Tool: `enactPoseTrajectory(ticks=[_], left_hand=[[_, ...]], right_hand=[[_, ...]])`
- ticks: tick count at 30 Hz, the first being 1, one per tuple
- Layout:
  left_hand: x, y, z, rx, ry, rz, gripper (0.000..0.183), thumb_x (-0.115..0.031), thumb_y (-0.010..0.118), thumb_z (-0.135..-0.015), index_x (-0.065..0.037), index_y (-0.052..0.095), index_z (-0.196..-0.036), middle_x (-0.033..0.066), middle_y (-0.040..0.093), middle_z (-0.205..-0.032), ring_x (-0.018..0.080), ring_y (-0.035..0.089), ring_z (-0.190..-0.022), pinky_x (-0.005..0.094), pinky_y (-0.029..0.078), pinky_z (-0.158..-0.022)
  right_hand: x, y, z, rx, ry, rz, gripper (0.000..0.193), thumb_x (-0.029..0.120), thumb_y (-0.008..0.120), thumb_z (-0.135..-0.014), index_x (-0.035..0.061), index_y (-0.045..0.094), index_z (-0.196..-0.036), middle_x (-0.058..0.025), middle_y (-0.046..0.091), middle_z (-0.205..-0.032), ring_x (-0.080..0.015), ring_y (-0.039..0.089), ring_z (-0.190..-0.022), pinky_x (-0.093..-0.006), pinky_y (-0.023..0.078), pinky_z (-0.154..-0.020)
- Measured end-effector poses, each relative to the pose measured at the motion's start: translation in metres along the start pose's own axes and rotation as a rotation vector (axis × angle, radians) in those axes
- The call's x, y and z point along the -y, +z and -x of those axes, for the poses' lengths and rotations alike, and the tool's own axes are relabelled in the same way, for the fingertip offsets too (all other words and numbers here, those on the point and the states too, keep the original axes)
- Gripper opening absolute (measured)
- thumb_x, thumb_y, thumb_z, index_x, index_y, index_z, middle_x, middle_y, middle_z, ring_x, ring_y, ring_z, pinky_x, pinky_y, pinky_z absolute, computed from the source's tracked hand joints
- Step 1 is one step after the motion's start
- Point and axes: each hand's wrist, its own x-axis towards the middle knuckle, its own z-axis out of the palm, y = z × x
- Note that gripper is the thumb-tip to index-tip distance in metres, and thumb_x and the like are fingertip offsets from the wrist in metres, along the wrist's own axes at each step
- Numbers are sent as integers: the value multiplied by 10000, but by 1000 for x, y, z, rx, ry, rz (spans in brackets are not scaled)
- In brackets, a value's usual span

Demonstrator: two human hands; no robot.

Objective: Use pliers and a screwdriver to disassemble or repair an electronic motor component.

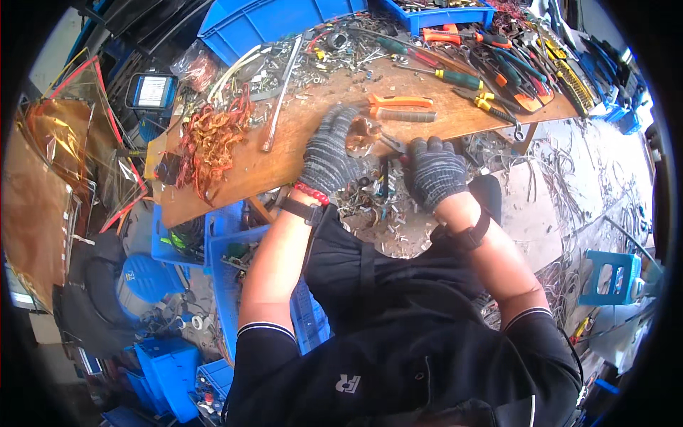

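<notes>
Both hands wear grey knitted gloves and meet near the front edge of the wooden bench [320, 92]. My left hand [331, 149] is closed on a copper-coloured piece [363, 136], whose exact kind I cannot make out. Just right of it, my right hand [436, 173] grips a pair of pliers [391, 144], with a bit of red handle showing by the fingers. The pliers' jaws point at the copper-coloured piece; whether they touch it is unclear. Beyond the hands, orange-handled pliers [402, 108] lie on the wood.
A tangle of red and copper strips [213, 139] covers the bench's left. Screwdrivers [455, 77] and several hand tools crowd the far right. A blue bin [277, 28] stands at the back, amid loose metal bits. Below are blue crates [224, 285] and a teal stool [610, 277].
</notes>
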Motion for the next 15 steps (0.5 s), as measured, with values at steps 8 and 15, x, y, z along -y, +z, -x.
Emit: enactPoseTrajectory(ticks=[8, 15], left_hand=[[1, 7, 7, -109, 55, 42, 976, -325, 1000, -610, -92, 550, -1444, 232, 565, -1461, 427, 581, -1349, 521, 527, -1103], [-6, -4, 10, -70, 43, 47, 826, -283, 924, -785, -23, 541, -1469, 234, 569, -1477, 405, 561, -1385, 484, 485, -1162]], right_hand=[[0, -8, -7, -133, -70, 149, 370, 289, 595, -1006, 66, 642, -1298, -196, 681, -1266, -380, 658, -1189, -589, 513, -951], [-11, -21, -18, -156, -195, 242, 347, 278, 621, -978, 82, 649, -1263, -181, 706, -1178, -368, 693, -1092, -568, 541, -888]])
